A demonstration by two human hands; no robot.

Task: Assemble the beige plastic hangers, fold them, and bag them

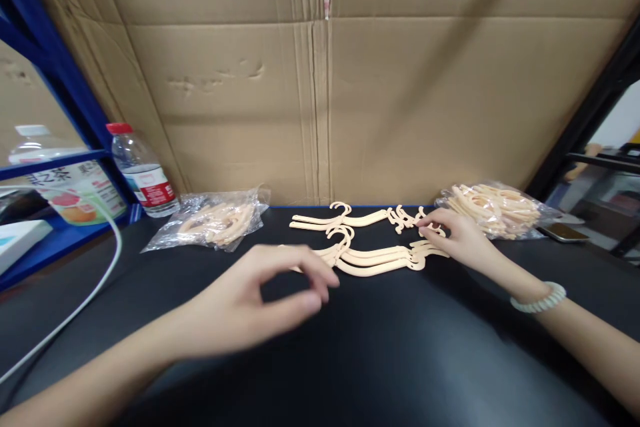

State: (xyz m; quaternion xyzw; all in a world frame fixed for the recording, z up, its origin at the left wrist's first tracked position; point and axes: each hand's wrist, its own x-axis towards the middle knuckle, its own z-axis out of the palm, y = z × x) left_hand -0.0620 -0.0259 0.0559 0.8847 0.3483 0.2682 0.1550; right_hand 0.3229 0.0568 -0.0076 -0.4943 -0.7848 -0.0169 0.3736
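Looks to me like you're at the picking or sorting stage with the small pieces point(403, 217), which sit at about 2 o'clock from your left hand point(250, 300) on the black worktop point(360, 360). Your right hand point(463, 237) is right in at them, thumb and fingertips drawn close together at the right end of the cluster, but I honestly can't tell if you've got one pinched or you're just touching. Your left hand is blurry, fingers curled with a clear gap to the thumb, and I see nothing in it. The front hanger arms point(376, 261) lie stacked between 2 and 3 o'clock from that hand, with the back hanger point(367, 219) behind them at 1 to 2. If you're after a single piece, I'd say the next move calls for a light fingertip pinch and a lift clear, since they're bunched and could snag. Bagged spares are at 11 o'clock from your left hand (left bag point(215, 221)) and 2 o'clock from your right (right bag point(493, 210)).
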